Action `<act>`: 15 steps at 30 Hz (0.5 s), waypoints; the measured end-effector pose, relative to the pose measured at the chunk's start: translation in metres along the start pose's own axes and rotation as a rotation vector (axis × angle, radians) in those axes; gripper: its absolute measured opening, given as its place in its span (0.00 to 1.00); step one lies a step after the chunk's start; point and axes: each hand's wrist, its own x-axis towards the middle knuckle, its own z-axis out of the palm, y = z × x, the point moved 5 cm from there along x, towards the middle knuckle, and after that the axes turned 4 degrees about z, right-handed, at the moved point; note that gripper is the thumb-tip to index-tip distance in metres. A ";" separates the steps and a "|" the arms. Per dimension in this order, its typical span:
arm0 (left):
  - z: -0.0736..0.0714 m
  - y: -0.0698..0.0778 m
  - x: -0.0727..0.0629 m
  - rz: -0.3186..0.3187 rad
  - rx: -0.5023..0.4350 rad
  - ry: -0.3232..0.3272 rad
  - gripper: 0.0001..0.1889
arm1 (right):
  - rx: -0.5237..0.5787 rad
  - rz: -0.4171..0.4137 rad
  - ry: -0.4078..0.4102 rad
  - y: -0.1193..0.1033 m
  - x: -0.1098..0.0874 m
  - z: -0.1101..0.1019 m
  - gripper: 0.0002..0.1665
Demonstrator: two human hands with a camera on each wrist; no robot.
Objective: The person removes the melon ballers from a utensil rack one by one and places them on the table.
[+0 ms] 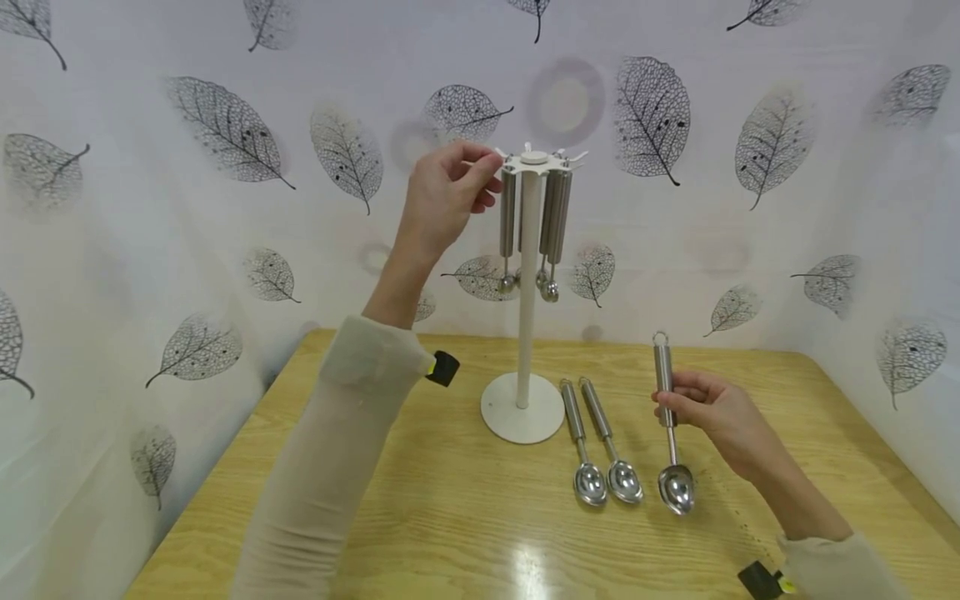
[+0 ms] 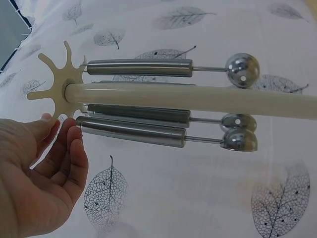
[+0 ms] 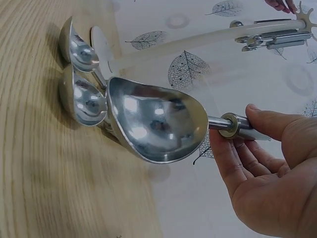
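Note:
A white rotary stand (image 1: 529,333) with a hooked top (image 2: 58,94) rises from a round base. Several small-bowled steel scoops (image 1: 555,217) hang from its hooks. My left hand (image 1: 446,196) pinches one hook at the top's left side, between thumb and fingertips, beside a hanging scoop's handle (image 2: 131,131). In my right hand (image 1: 727,421) is a steel ice cream scoop (image 1: 677,487), gripped by its handle with the bowl downward and the ring end up. Its oval bowl (image 3: 158,119) fills the middle of the right wrist view.
Two more oval-bowled scoops, a left one (image 1: 588,483) and a right one (image 1: 624,481), lie side by side on the wooden table (image 1: 420,500), right of the stand's base (image 1: 522,421). A leaf-patterned white curtain (image 1: 337,50) hangs behind and around the table.

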 end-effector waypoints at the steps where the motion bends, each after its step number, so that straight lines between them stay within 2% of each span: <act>1: 0.000 0.000 0.000 -0.007 -0.002 0.002 0.09 | -0.010 0.010 0.001 0.002 0.000 0.000 0.11; 4: -0.001 0.000 0.000 -0.015 -0.003 0.003 0.09 | -0.044 0.048 0.013 0.008 0.001 0.001 0.15; 9: -0.001 0.001 0.000 -0.015 -0.003 0.001 0.10 | -0.095 0.112 0.035 0.019 0.005 0.002 0.26; 15: 0.000 0.001 -0.001 -0.012 0.002 0.000 0.10 | -0.106 0.149 0.034 0.030 0.012 0.006 0.31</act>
